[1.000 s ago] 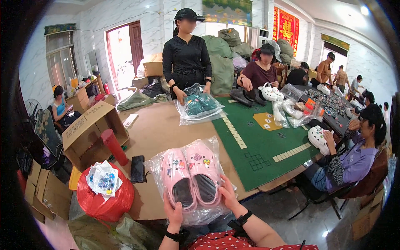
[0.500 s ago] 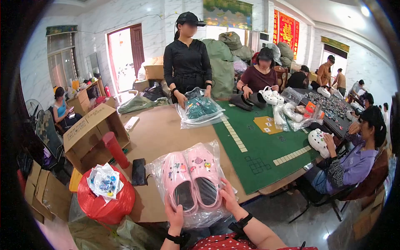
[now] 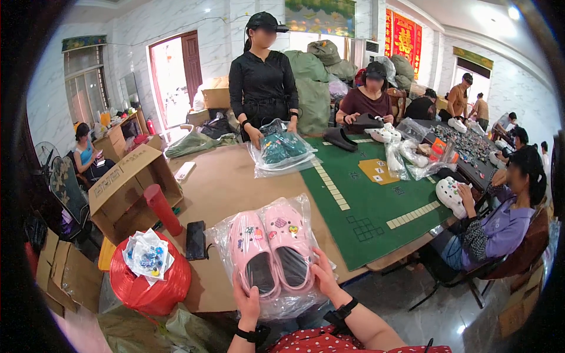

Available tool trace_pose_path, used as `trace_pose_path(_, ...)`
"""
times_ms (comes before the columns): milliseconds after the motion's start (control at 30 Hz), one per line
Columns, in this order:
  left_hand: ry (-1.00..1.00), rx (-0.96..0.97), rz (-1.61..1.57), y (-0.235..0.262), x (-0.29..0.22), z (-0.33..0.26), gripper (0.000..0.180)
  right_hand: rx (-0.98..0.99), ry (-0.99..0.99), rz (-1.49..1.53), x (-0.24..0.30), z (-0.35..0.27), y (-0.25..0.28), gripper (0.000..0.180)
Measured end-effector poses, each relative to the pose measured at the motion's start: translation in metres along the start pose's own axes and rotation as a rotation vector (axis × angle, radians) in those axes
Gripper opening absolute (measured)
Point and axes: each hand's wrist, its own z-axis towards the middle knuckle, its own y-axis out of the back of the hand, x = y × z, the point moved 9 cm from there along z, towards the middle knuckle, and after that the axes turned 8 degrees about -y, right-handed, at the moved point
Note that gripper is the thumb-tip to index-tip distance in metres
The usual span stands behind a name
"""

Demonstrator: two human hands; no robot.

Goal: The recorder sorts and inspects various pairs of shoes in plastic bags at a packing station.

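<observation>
A pair of pink clogs (image 3: 283, 229) with small colourful charms lies side by side inside a clear plastic bag (image 3: 219, 236) at the table's near edge. Dark insoles show in their openings, which face me. My left hand (image 3: 247, 301) grips the bagged pair at its left side, near the heel, thumb on top. On the opposite side my right hand (image 3: 323, 274) holds the bag beside the right clog's heel. The fingers under the bag are hidden.
Left of the clogs lie a black phone (image 3: 195, 240), a red cylinder (image 3: 163, 212), an open cardboard box (image 3: 132, 182) and a red twine roll (image 3: 120, 282). A green mat (image 3: 365, 217) covers the right side. Across, a person handles bagged green clogs (image 3: 282, 148); another holds a white clog (image 3: 451, 197).
My hands and the bagged pink clogs stay nearly in place. Across the table, the seated person in maroon has lifted one dark clog off the mat; the other stays there.
</observation>
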Motion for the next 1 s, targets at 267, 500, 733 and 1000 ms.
trace_pose_path(267, 0.014, 0.003, 0.016, 0.001, 0.005, -0.003, 0.075, -0.005, 0.002, -0.012, 0.0, -0.002, 0.0, 0.067)
trace_pose_path(500, 0.061, -0.026, 0.008, 0.001, 0.006, -0.002, 0.074, 0.006, 0.029, 0.004, 0.002, 0.001, 0.0, 0.066)
trace_pose_path(733, 0.038, -0.003, 0.012, 0.001, 0.008, 0.0, 0.075, 0.011, -0.008, -0.002, 0.001, 0.0, -0.001, 0.066)
trace_pose_path(1000, 0.016, 0.013, -0.001, 0.001, 0.008, -0.002, 0.074, -0.014, 0.005, -0.056, 0.003, -0.003, -0.001, 0.064)
